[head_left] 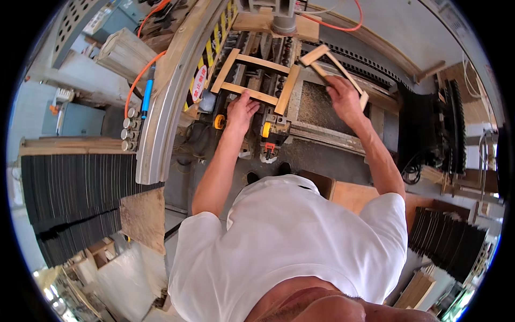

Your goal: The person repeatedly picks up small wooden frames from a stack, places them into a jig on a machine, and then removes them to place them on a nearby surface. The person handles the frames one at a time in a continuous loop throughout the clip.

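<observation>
A light wooden frame [252, 95] of flat slats lies across the machine bed, its two side slats running past the crosspieces. At its near crosspiece is my left hand [242, 111], with fingertips on the edge and fingers partly curled; their undersides are hidden. My right hand [344, 97] is closed around a second, narrower wooden frame [346, 71], held tilted to the right of the first. That frame's near side is partly covered by my fingers.
A sawdust-covered panel [322, 106] lies beneath my right hand. Yellow knobs [266, 129] stick out at the machine's near side. A metal-edged beam [161, 118] with an orange hose rises at left. Dark slats are stacked [80, 188] at far left; a machine column [283, 24] stands ahead.
</observation>
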Demonstrator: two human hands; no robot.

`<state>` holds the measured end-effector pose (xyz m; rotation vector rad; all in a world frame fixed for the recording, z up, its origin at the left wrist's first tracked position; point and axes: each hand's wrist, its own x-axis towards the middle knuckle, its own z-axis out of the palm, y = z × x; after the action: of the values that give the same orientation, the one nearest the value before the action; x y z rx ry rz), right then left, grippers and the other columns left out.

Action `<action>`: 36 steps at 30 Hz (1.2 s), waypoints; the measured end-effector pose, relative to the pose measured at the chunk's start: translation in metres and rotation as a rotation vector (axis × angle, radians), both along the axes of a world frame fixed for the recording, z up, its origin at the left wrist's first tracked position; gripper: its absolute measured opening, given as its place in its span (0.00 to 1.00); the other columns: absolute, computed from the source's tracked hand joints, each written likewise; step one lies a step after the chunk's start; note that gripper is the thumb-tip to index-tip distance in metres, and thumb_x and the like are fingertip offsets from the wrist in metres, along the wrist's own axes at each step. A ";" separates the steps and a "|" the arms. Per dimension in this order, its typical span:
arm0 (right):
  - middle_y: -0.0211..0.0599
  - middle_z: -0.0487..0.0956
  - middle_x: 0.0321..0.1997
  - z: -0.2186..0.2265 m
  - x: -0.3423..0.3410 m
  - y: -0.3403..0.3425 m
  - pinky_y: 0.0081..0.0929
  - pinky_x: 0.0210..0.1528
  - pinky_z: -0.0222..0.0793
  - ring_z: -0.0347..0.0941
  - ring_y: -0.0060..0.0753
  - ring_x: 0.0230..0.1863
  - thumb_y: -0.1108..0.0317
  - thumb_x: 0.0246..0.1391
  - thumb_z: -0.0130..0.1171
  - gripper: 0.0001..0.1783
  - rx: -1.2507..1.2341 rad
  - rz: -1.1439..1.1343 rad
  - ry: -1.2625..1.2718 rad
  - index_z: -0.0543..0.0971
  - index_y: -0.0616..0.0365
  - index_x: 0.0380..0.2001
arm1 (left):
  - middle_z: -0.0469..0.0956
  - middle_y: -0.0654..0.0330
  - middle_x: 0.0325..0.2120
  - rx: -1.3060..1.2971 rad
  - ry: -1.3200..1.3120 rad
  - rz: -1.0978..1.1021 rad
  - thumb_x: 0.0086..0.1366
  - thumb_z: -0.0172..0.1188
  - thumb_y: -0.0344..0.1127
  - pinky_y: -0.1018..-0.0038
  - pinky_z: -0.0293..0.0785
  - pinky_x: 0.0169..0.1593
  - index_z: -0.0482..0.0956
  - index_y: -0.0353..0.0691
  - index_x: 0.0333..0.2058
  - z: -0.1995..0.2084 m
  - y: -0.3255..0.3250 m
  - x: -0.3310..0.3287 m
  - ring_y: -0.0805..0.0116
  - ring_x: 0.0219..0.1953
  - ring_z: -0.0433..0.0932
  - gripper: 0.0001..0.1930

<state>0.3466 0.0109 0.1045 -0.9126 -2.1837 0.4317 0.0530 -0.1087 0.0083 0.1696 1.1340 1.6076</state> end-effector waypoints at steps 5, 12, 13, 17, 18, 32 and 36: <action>0.52 0.79 0.38 -0.015 0.017 0.020 0.43 0.43 0.71 0.75 0.56 0.41 0.73 0.53 0.55 0.15 -0.084 -0.170 -0.122 0.77 0.61 0.45 | 0.74 0.53 0.41 -0.001 -0.022 -0.045 0.65 0.60 0.43 0.63 0.73 0.52 0.71 0.36 0.47 -0.002 -0.005 -0.010 0.59 0.43 0.76 0.19; 0.54 0.80 0.35 -0.065 0.042 0.198 0.44 0.44 0.73 0.77 0.56 0.39 0.69 0.48 0.53 0.15 -0.125 -0.531 -0.247 0.80 0.62 0.39 | 0.75 0.55 0.40 -0.050 0.033 -0.089 0.66 0.58 0.46 0.64 0.70 0.53 0.71 0.40 0.47 0.010 0.000 -0.005 0.61 0.45 0.75 0.18; 0.54 0.80 0.35 -0.066 0.023 0.212 0.44 0.43 0.73 0.77 0.55 0.39 0.69 0.48 0.53 0.14 -0.140 -0.527 -0.231 0.80 0.62 0.38 | 0.76 0.56 0.40 -0.050 0.039 -0.079 0.66 0.58 0.46 0.65 0.70 0.53 0.72 0.40 0.46 0.009 -0.005 -0.009 0.62 0.45 0.75 0.18; 0.55 0.80 0.36 -0.067 -0.022 0.272 0.47 0.44 0.72 0.76 0.57 0.42 0.69 0.48 0.54 0.13 -0.220 -0.512 -0.222 0.80 0.61 0.36 | 0.76 0.59 0.38 -0.054 0.055 -0.045 0.65 0.58 0.47 0.66 0.71 0.50 0.72 0.41 0.45 0.009 -0.008 -0.007 0.65 0.43 0.76 0.17; 0.55 0.80 0.37 -0.069 -0.033 0.281 0.48 0.44 0.72 0.76 0.57 0.43 0.69 0.47 0.54 0.13 -0.211 -0.506 -0.179 0.81 0.61 0.37 | 0.76 0.59 0.38 -0.054 0.067 -0.041 0.65 0.58 0.47 0.66 0.71 0.50 0.72 0.41 0.45 0.011 -0.007 -0.006 0.65 0.42 0.76 0.17; 0.55 0.80 0.36 -0.086 -0.019 0.255 0.46 0.44 0.72 0.77 0.55 0.42 0.67 0.48 0.54 0.17 -0.316 -0.462 -0.186 0.82 0.55 0.42 | 0.76 0.57 0.38 0.004 0.007 0.053 0.64 0.62 0.44 0.65 0.73 0.49 0.71 0.39 0.46 0.001 -0.007 0.001 0.63 0.41 0.77 0.18; 0.56 0.80 0.35 -0.092 -0.046 0.226 0.43 0.44 0.73 0.78 0.55 0.40 0.67 0.47 0.55 0.16 -0.192 -0.367 -0.316 0.83 0.57 0.40 | 0.77 0.57 0.38 0.003 0.000 0.049 0.64 0.62 0.44 0.65 0.74 0.49 0.70 0.39 0.46 0.004 -0.004 0.001 0.63 0.41 0.78 0.19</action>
<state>0.3006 0.2374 0.0129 -1.5440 -2.2072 0.3377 0.0537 -0.1128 0.0121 0.1450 1.1440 1.6524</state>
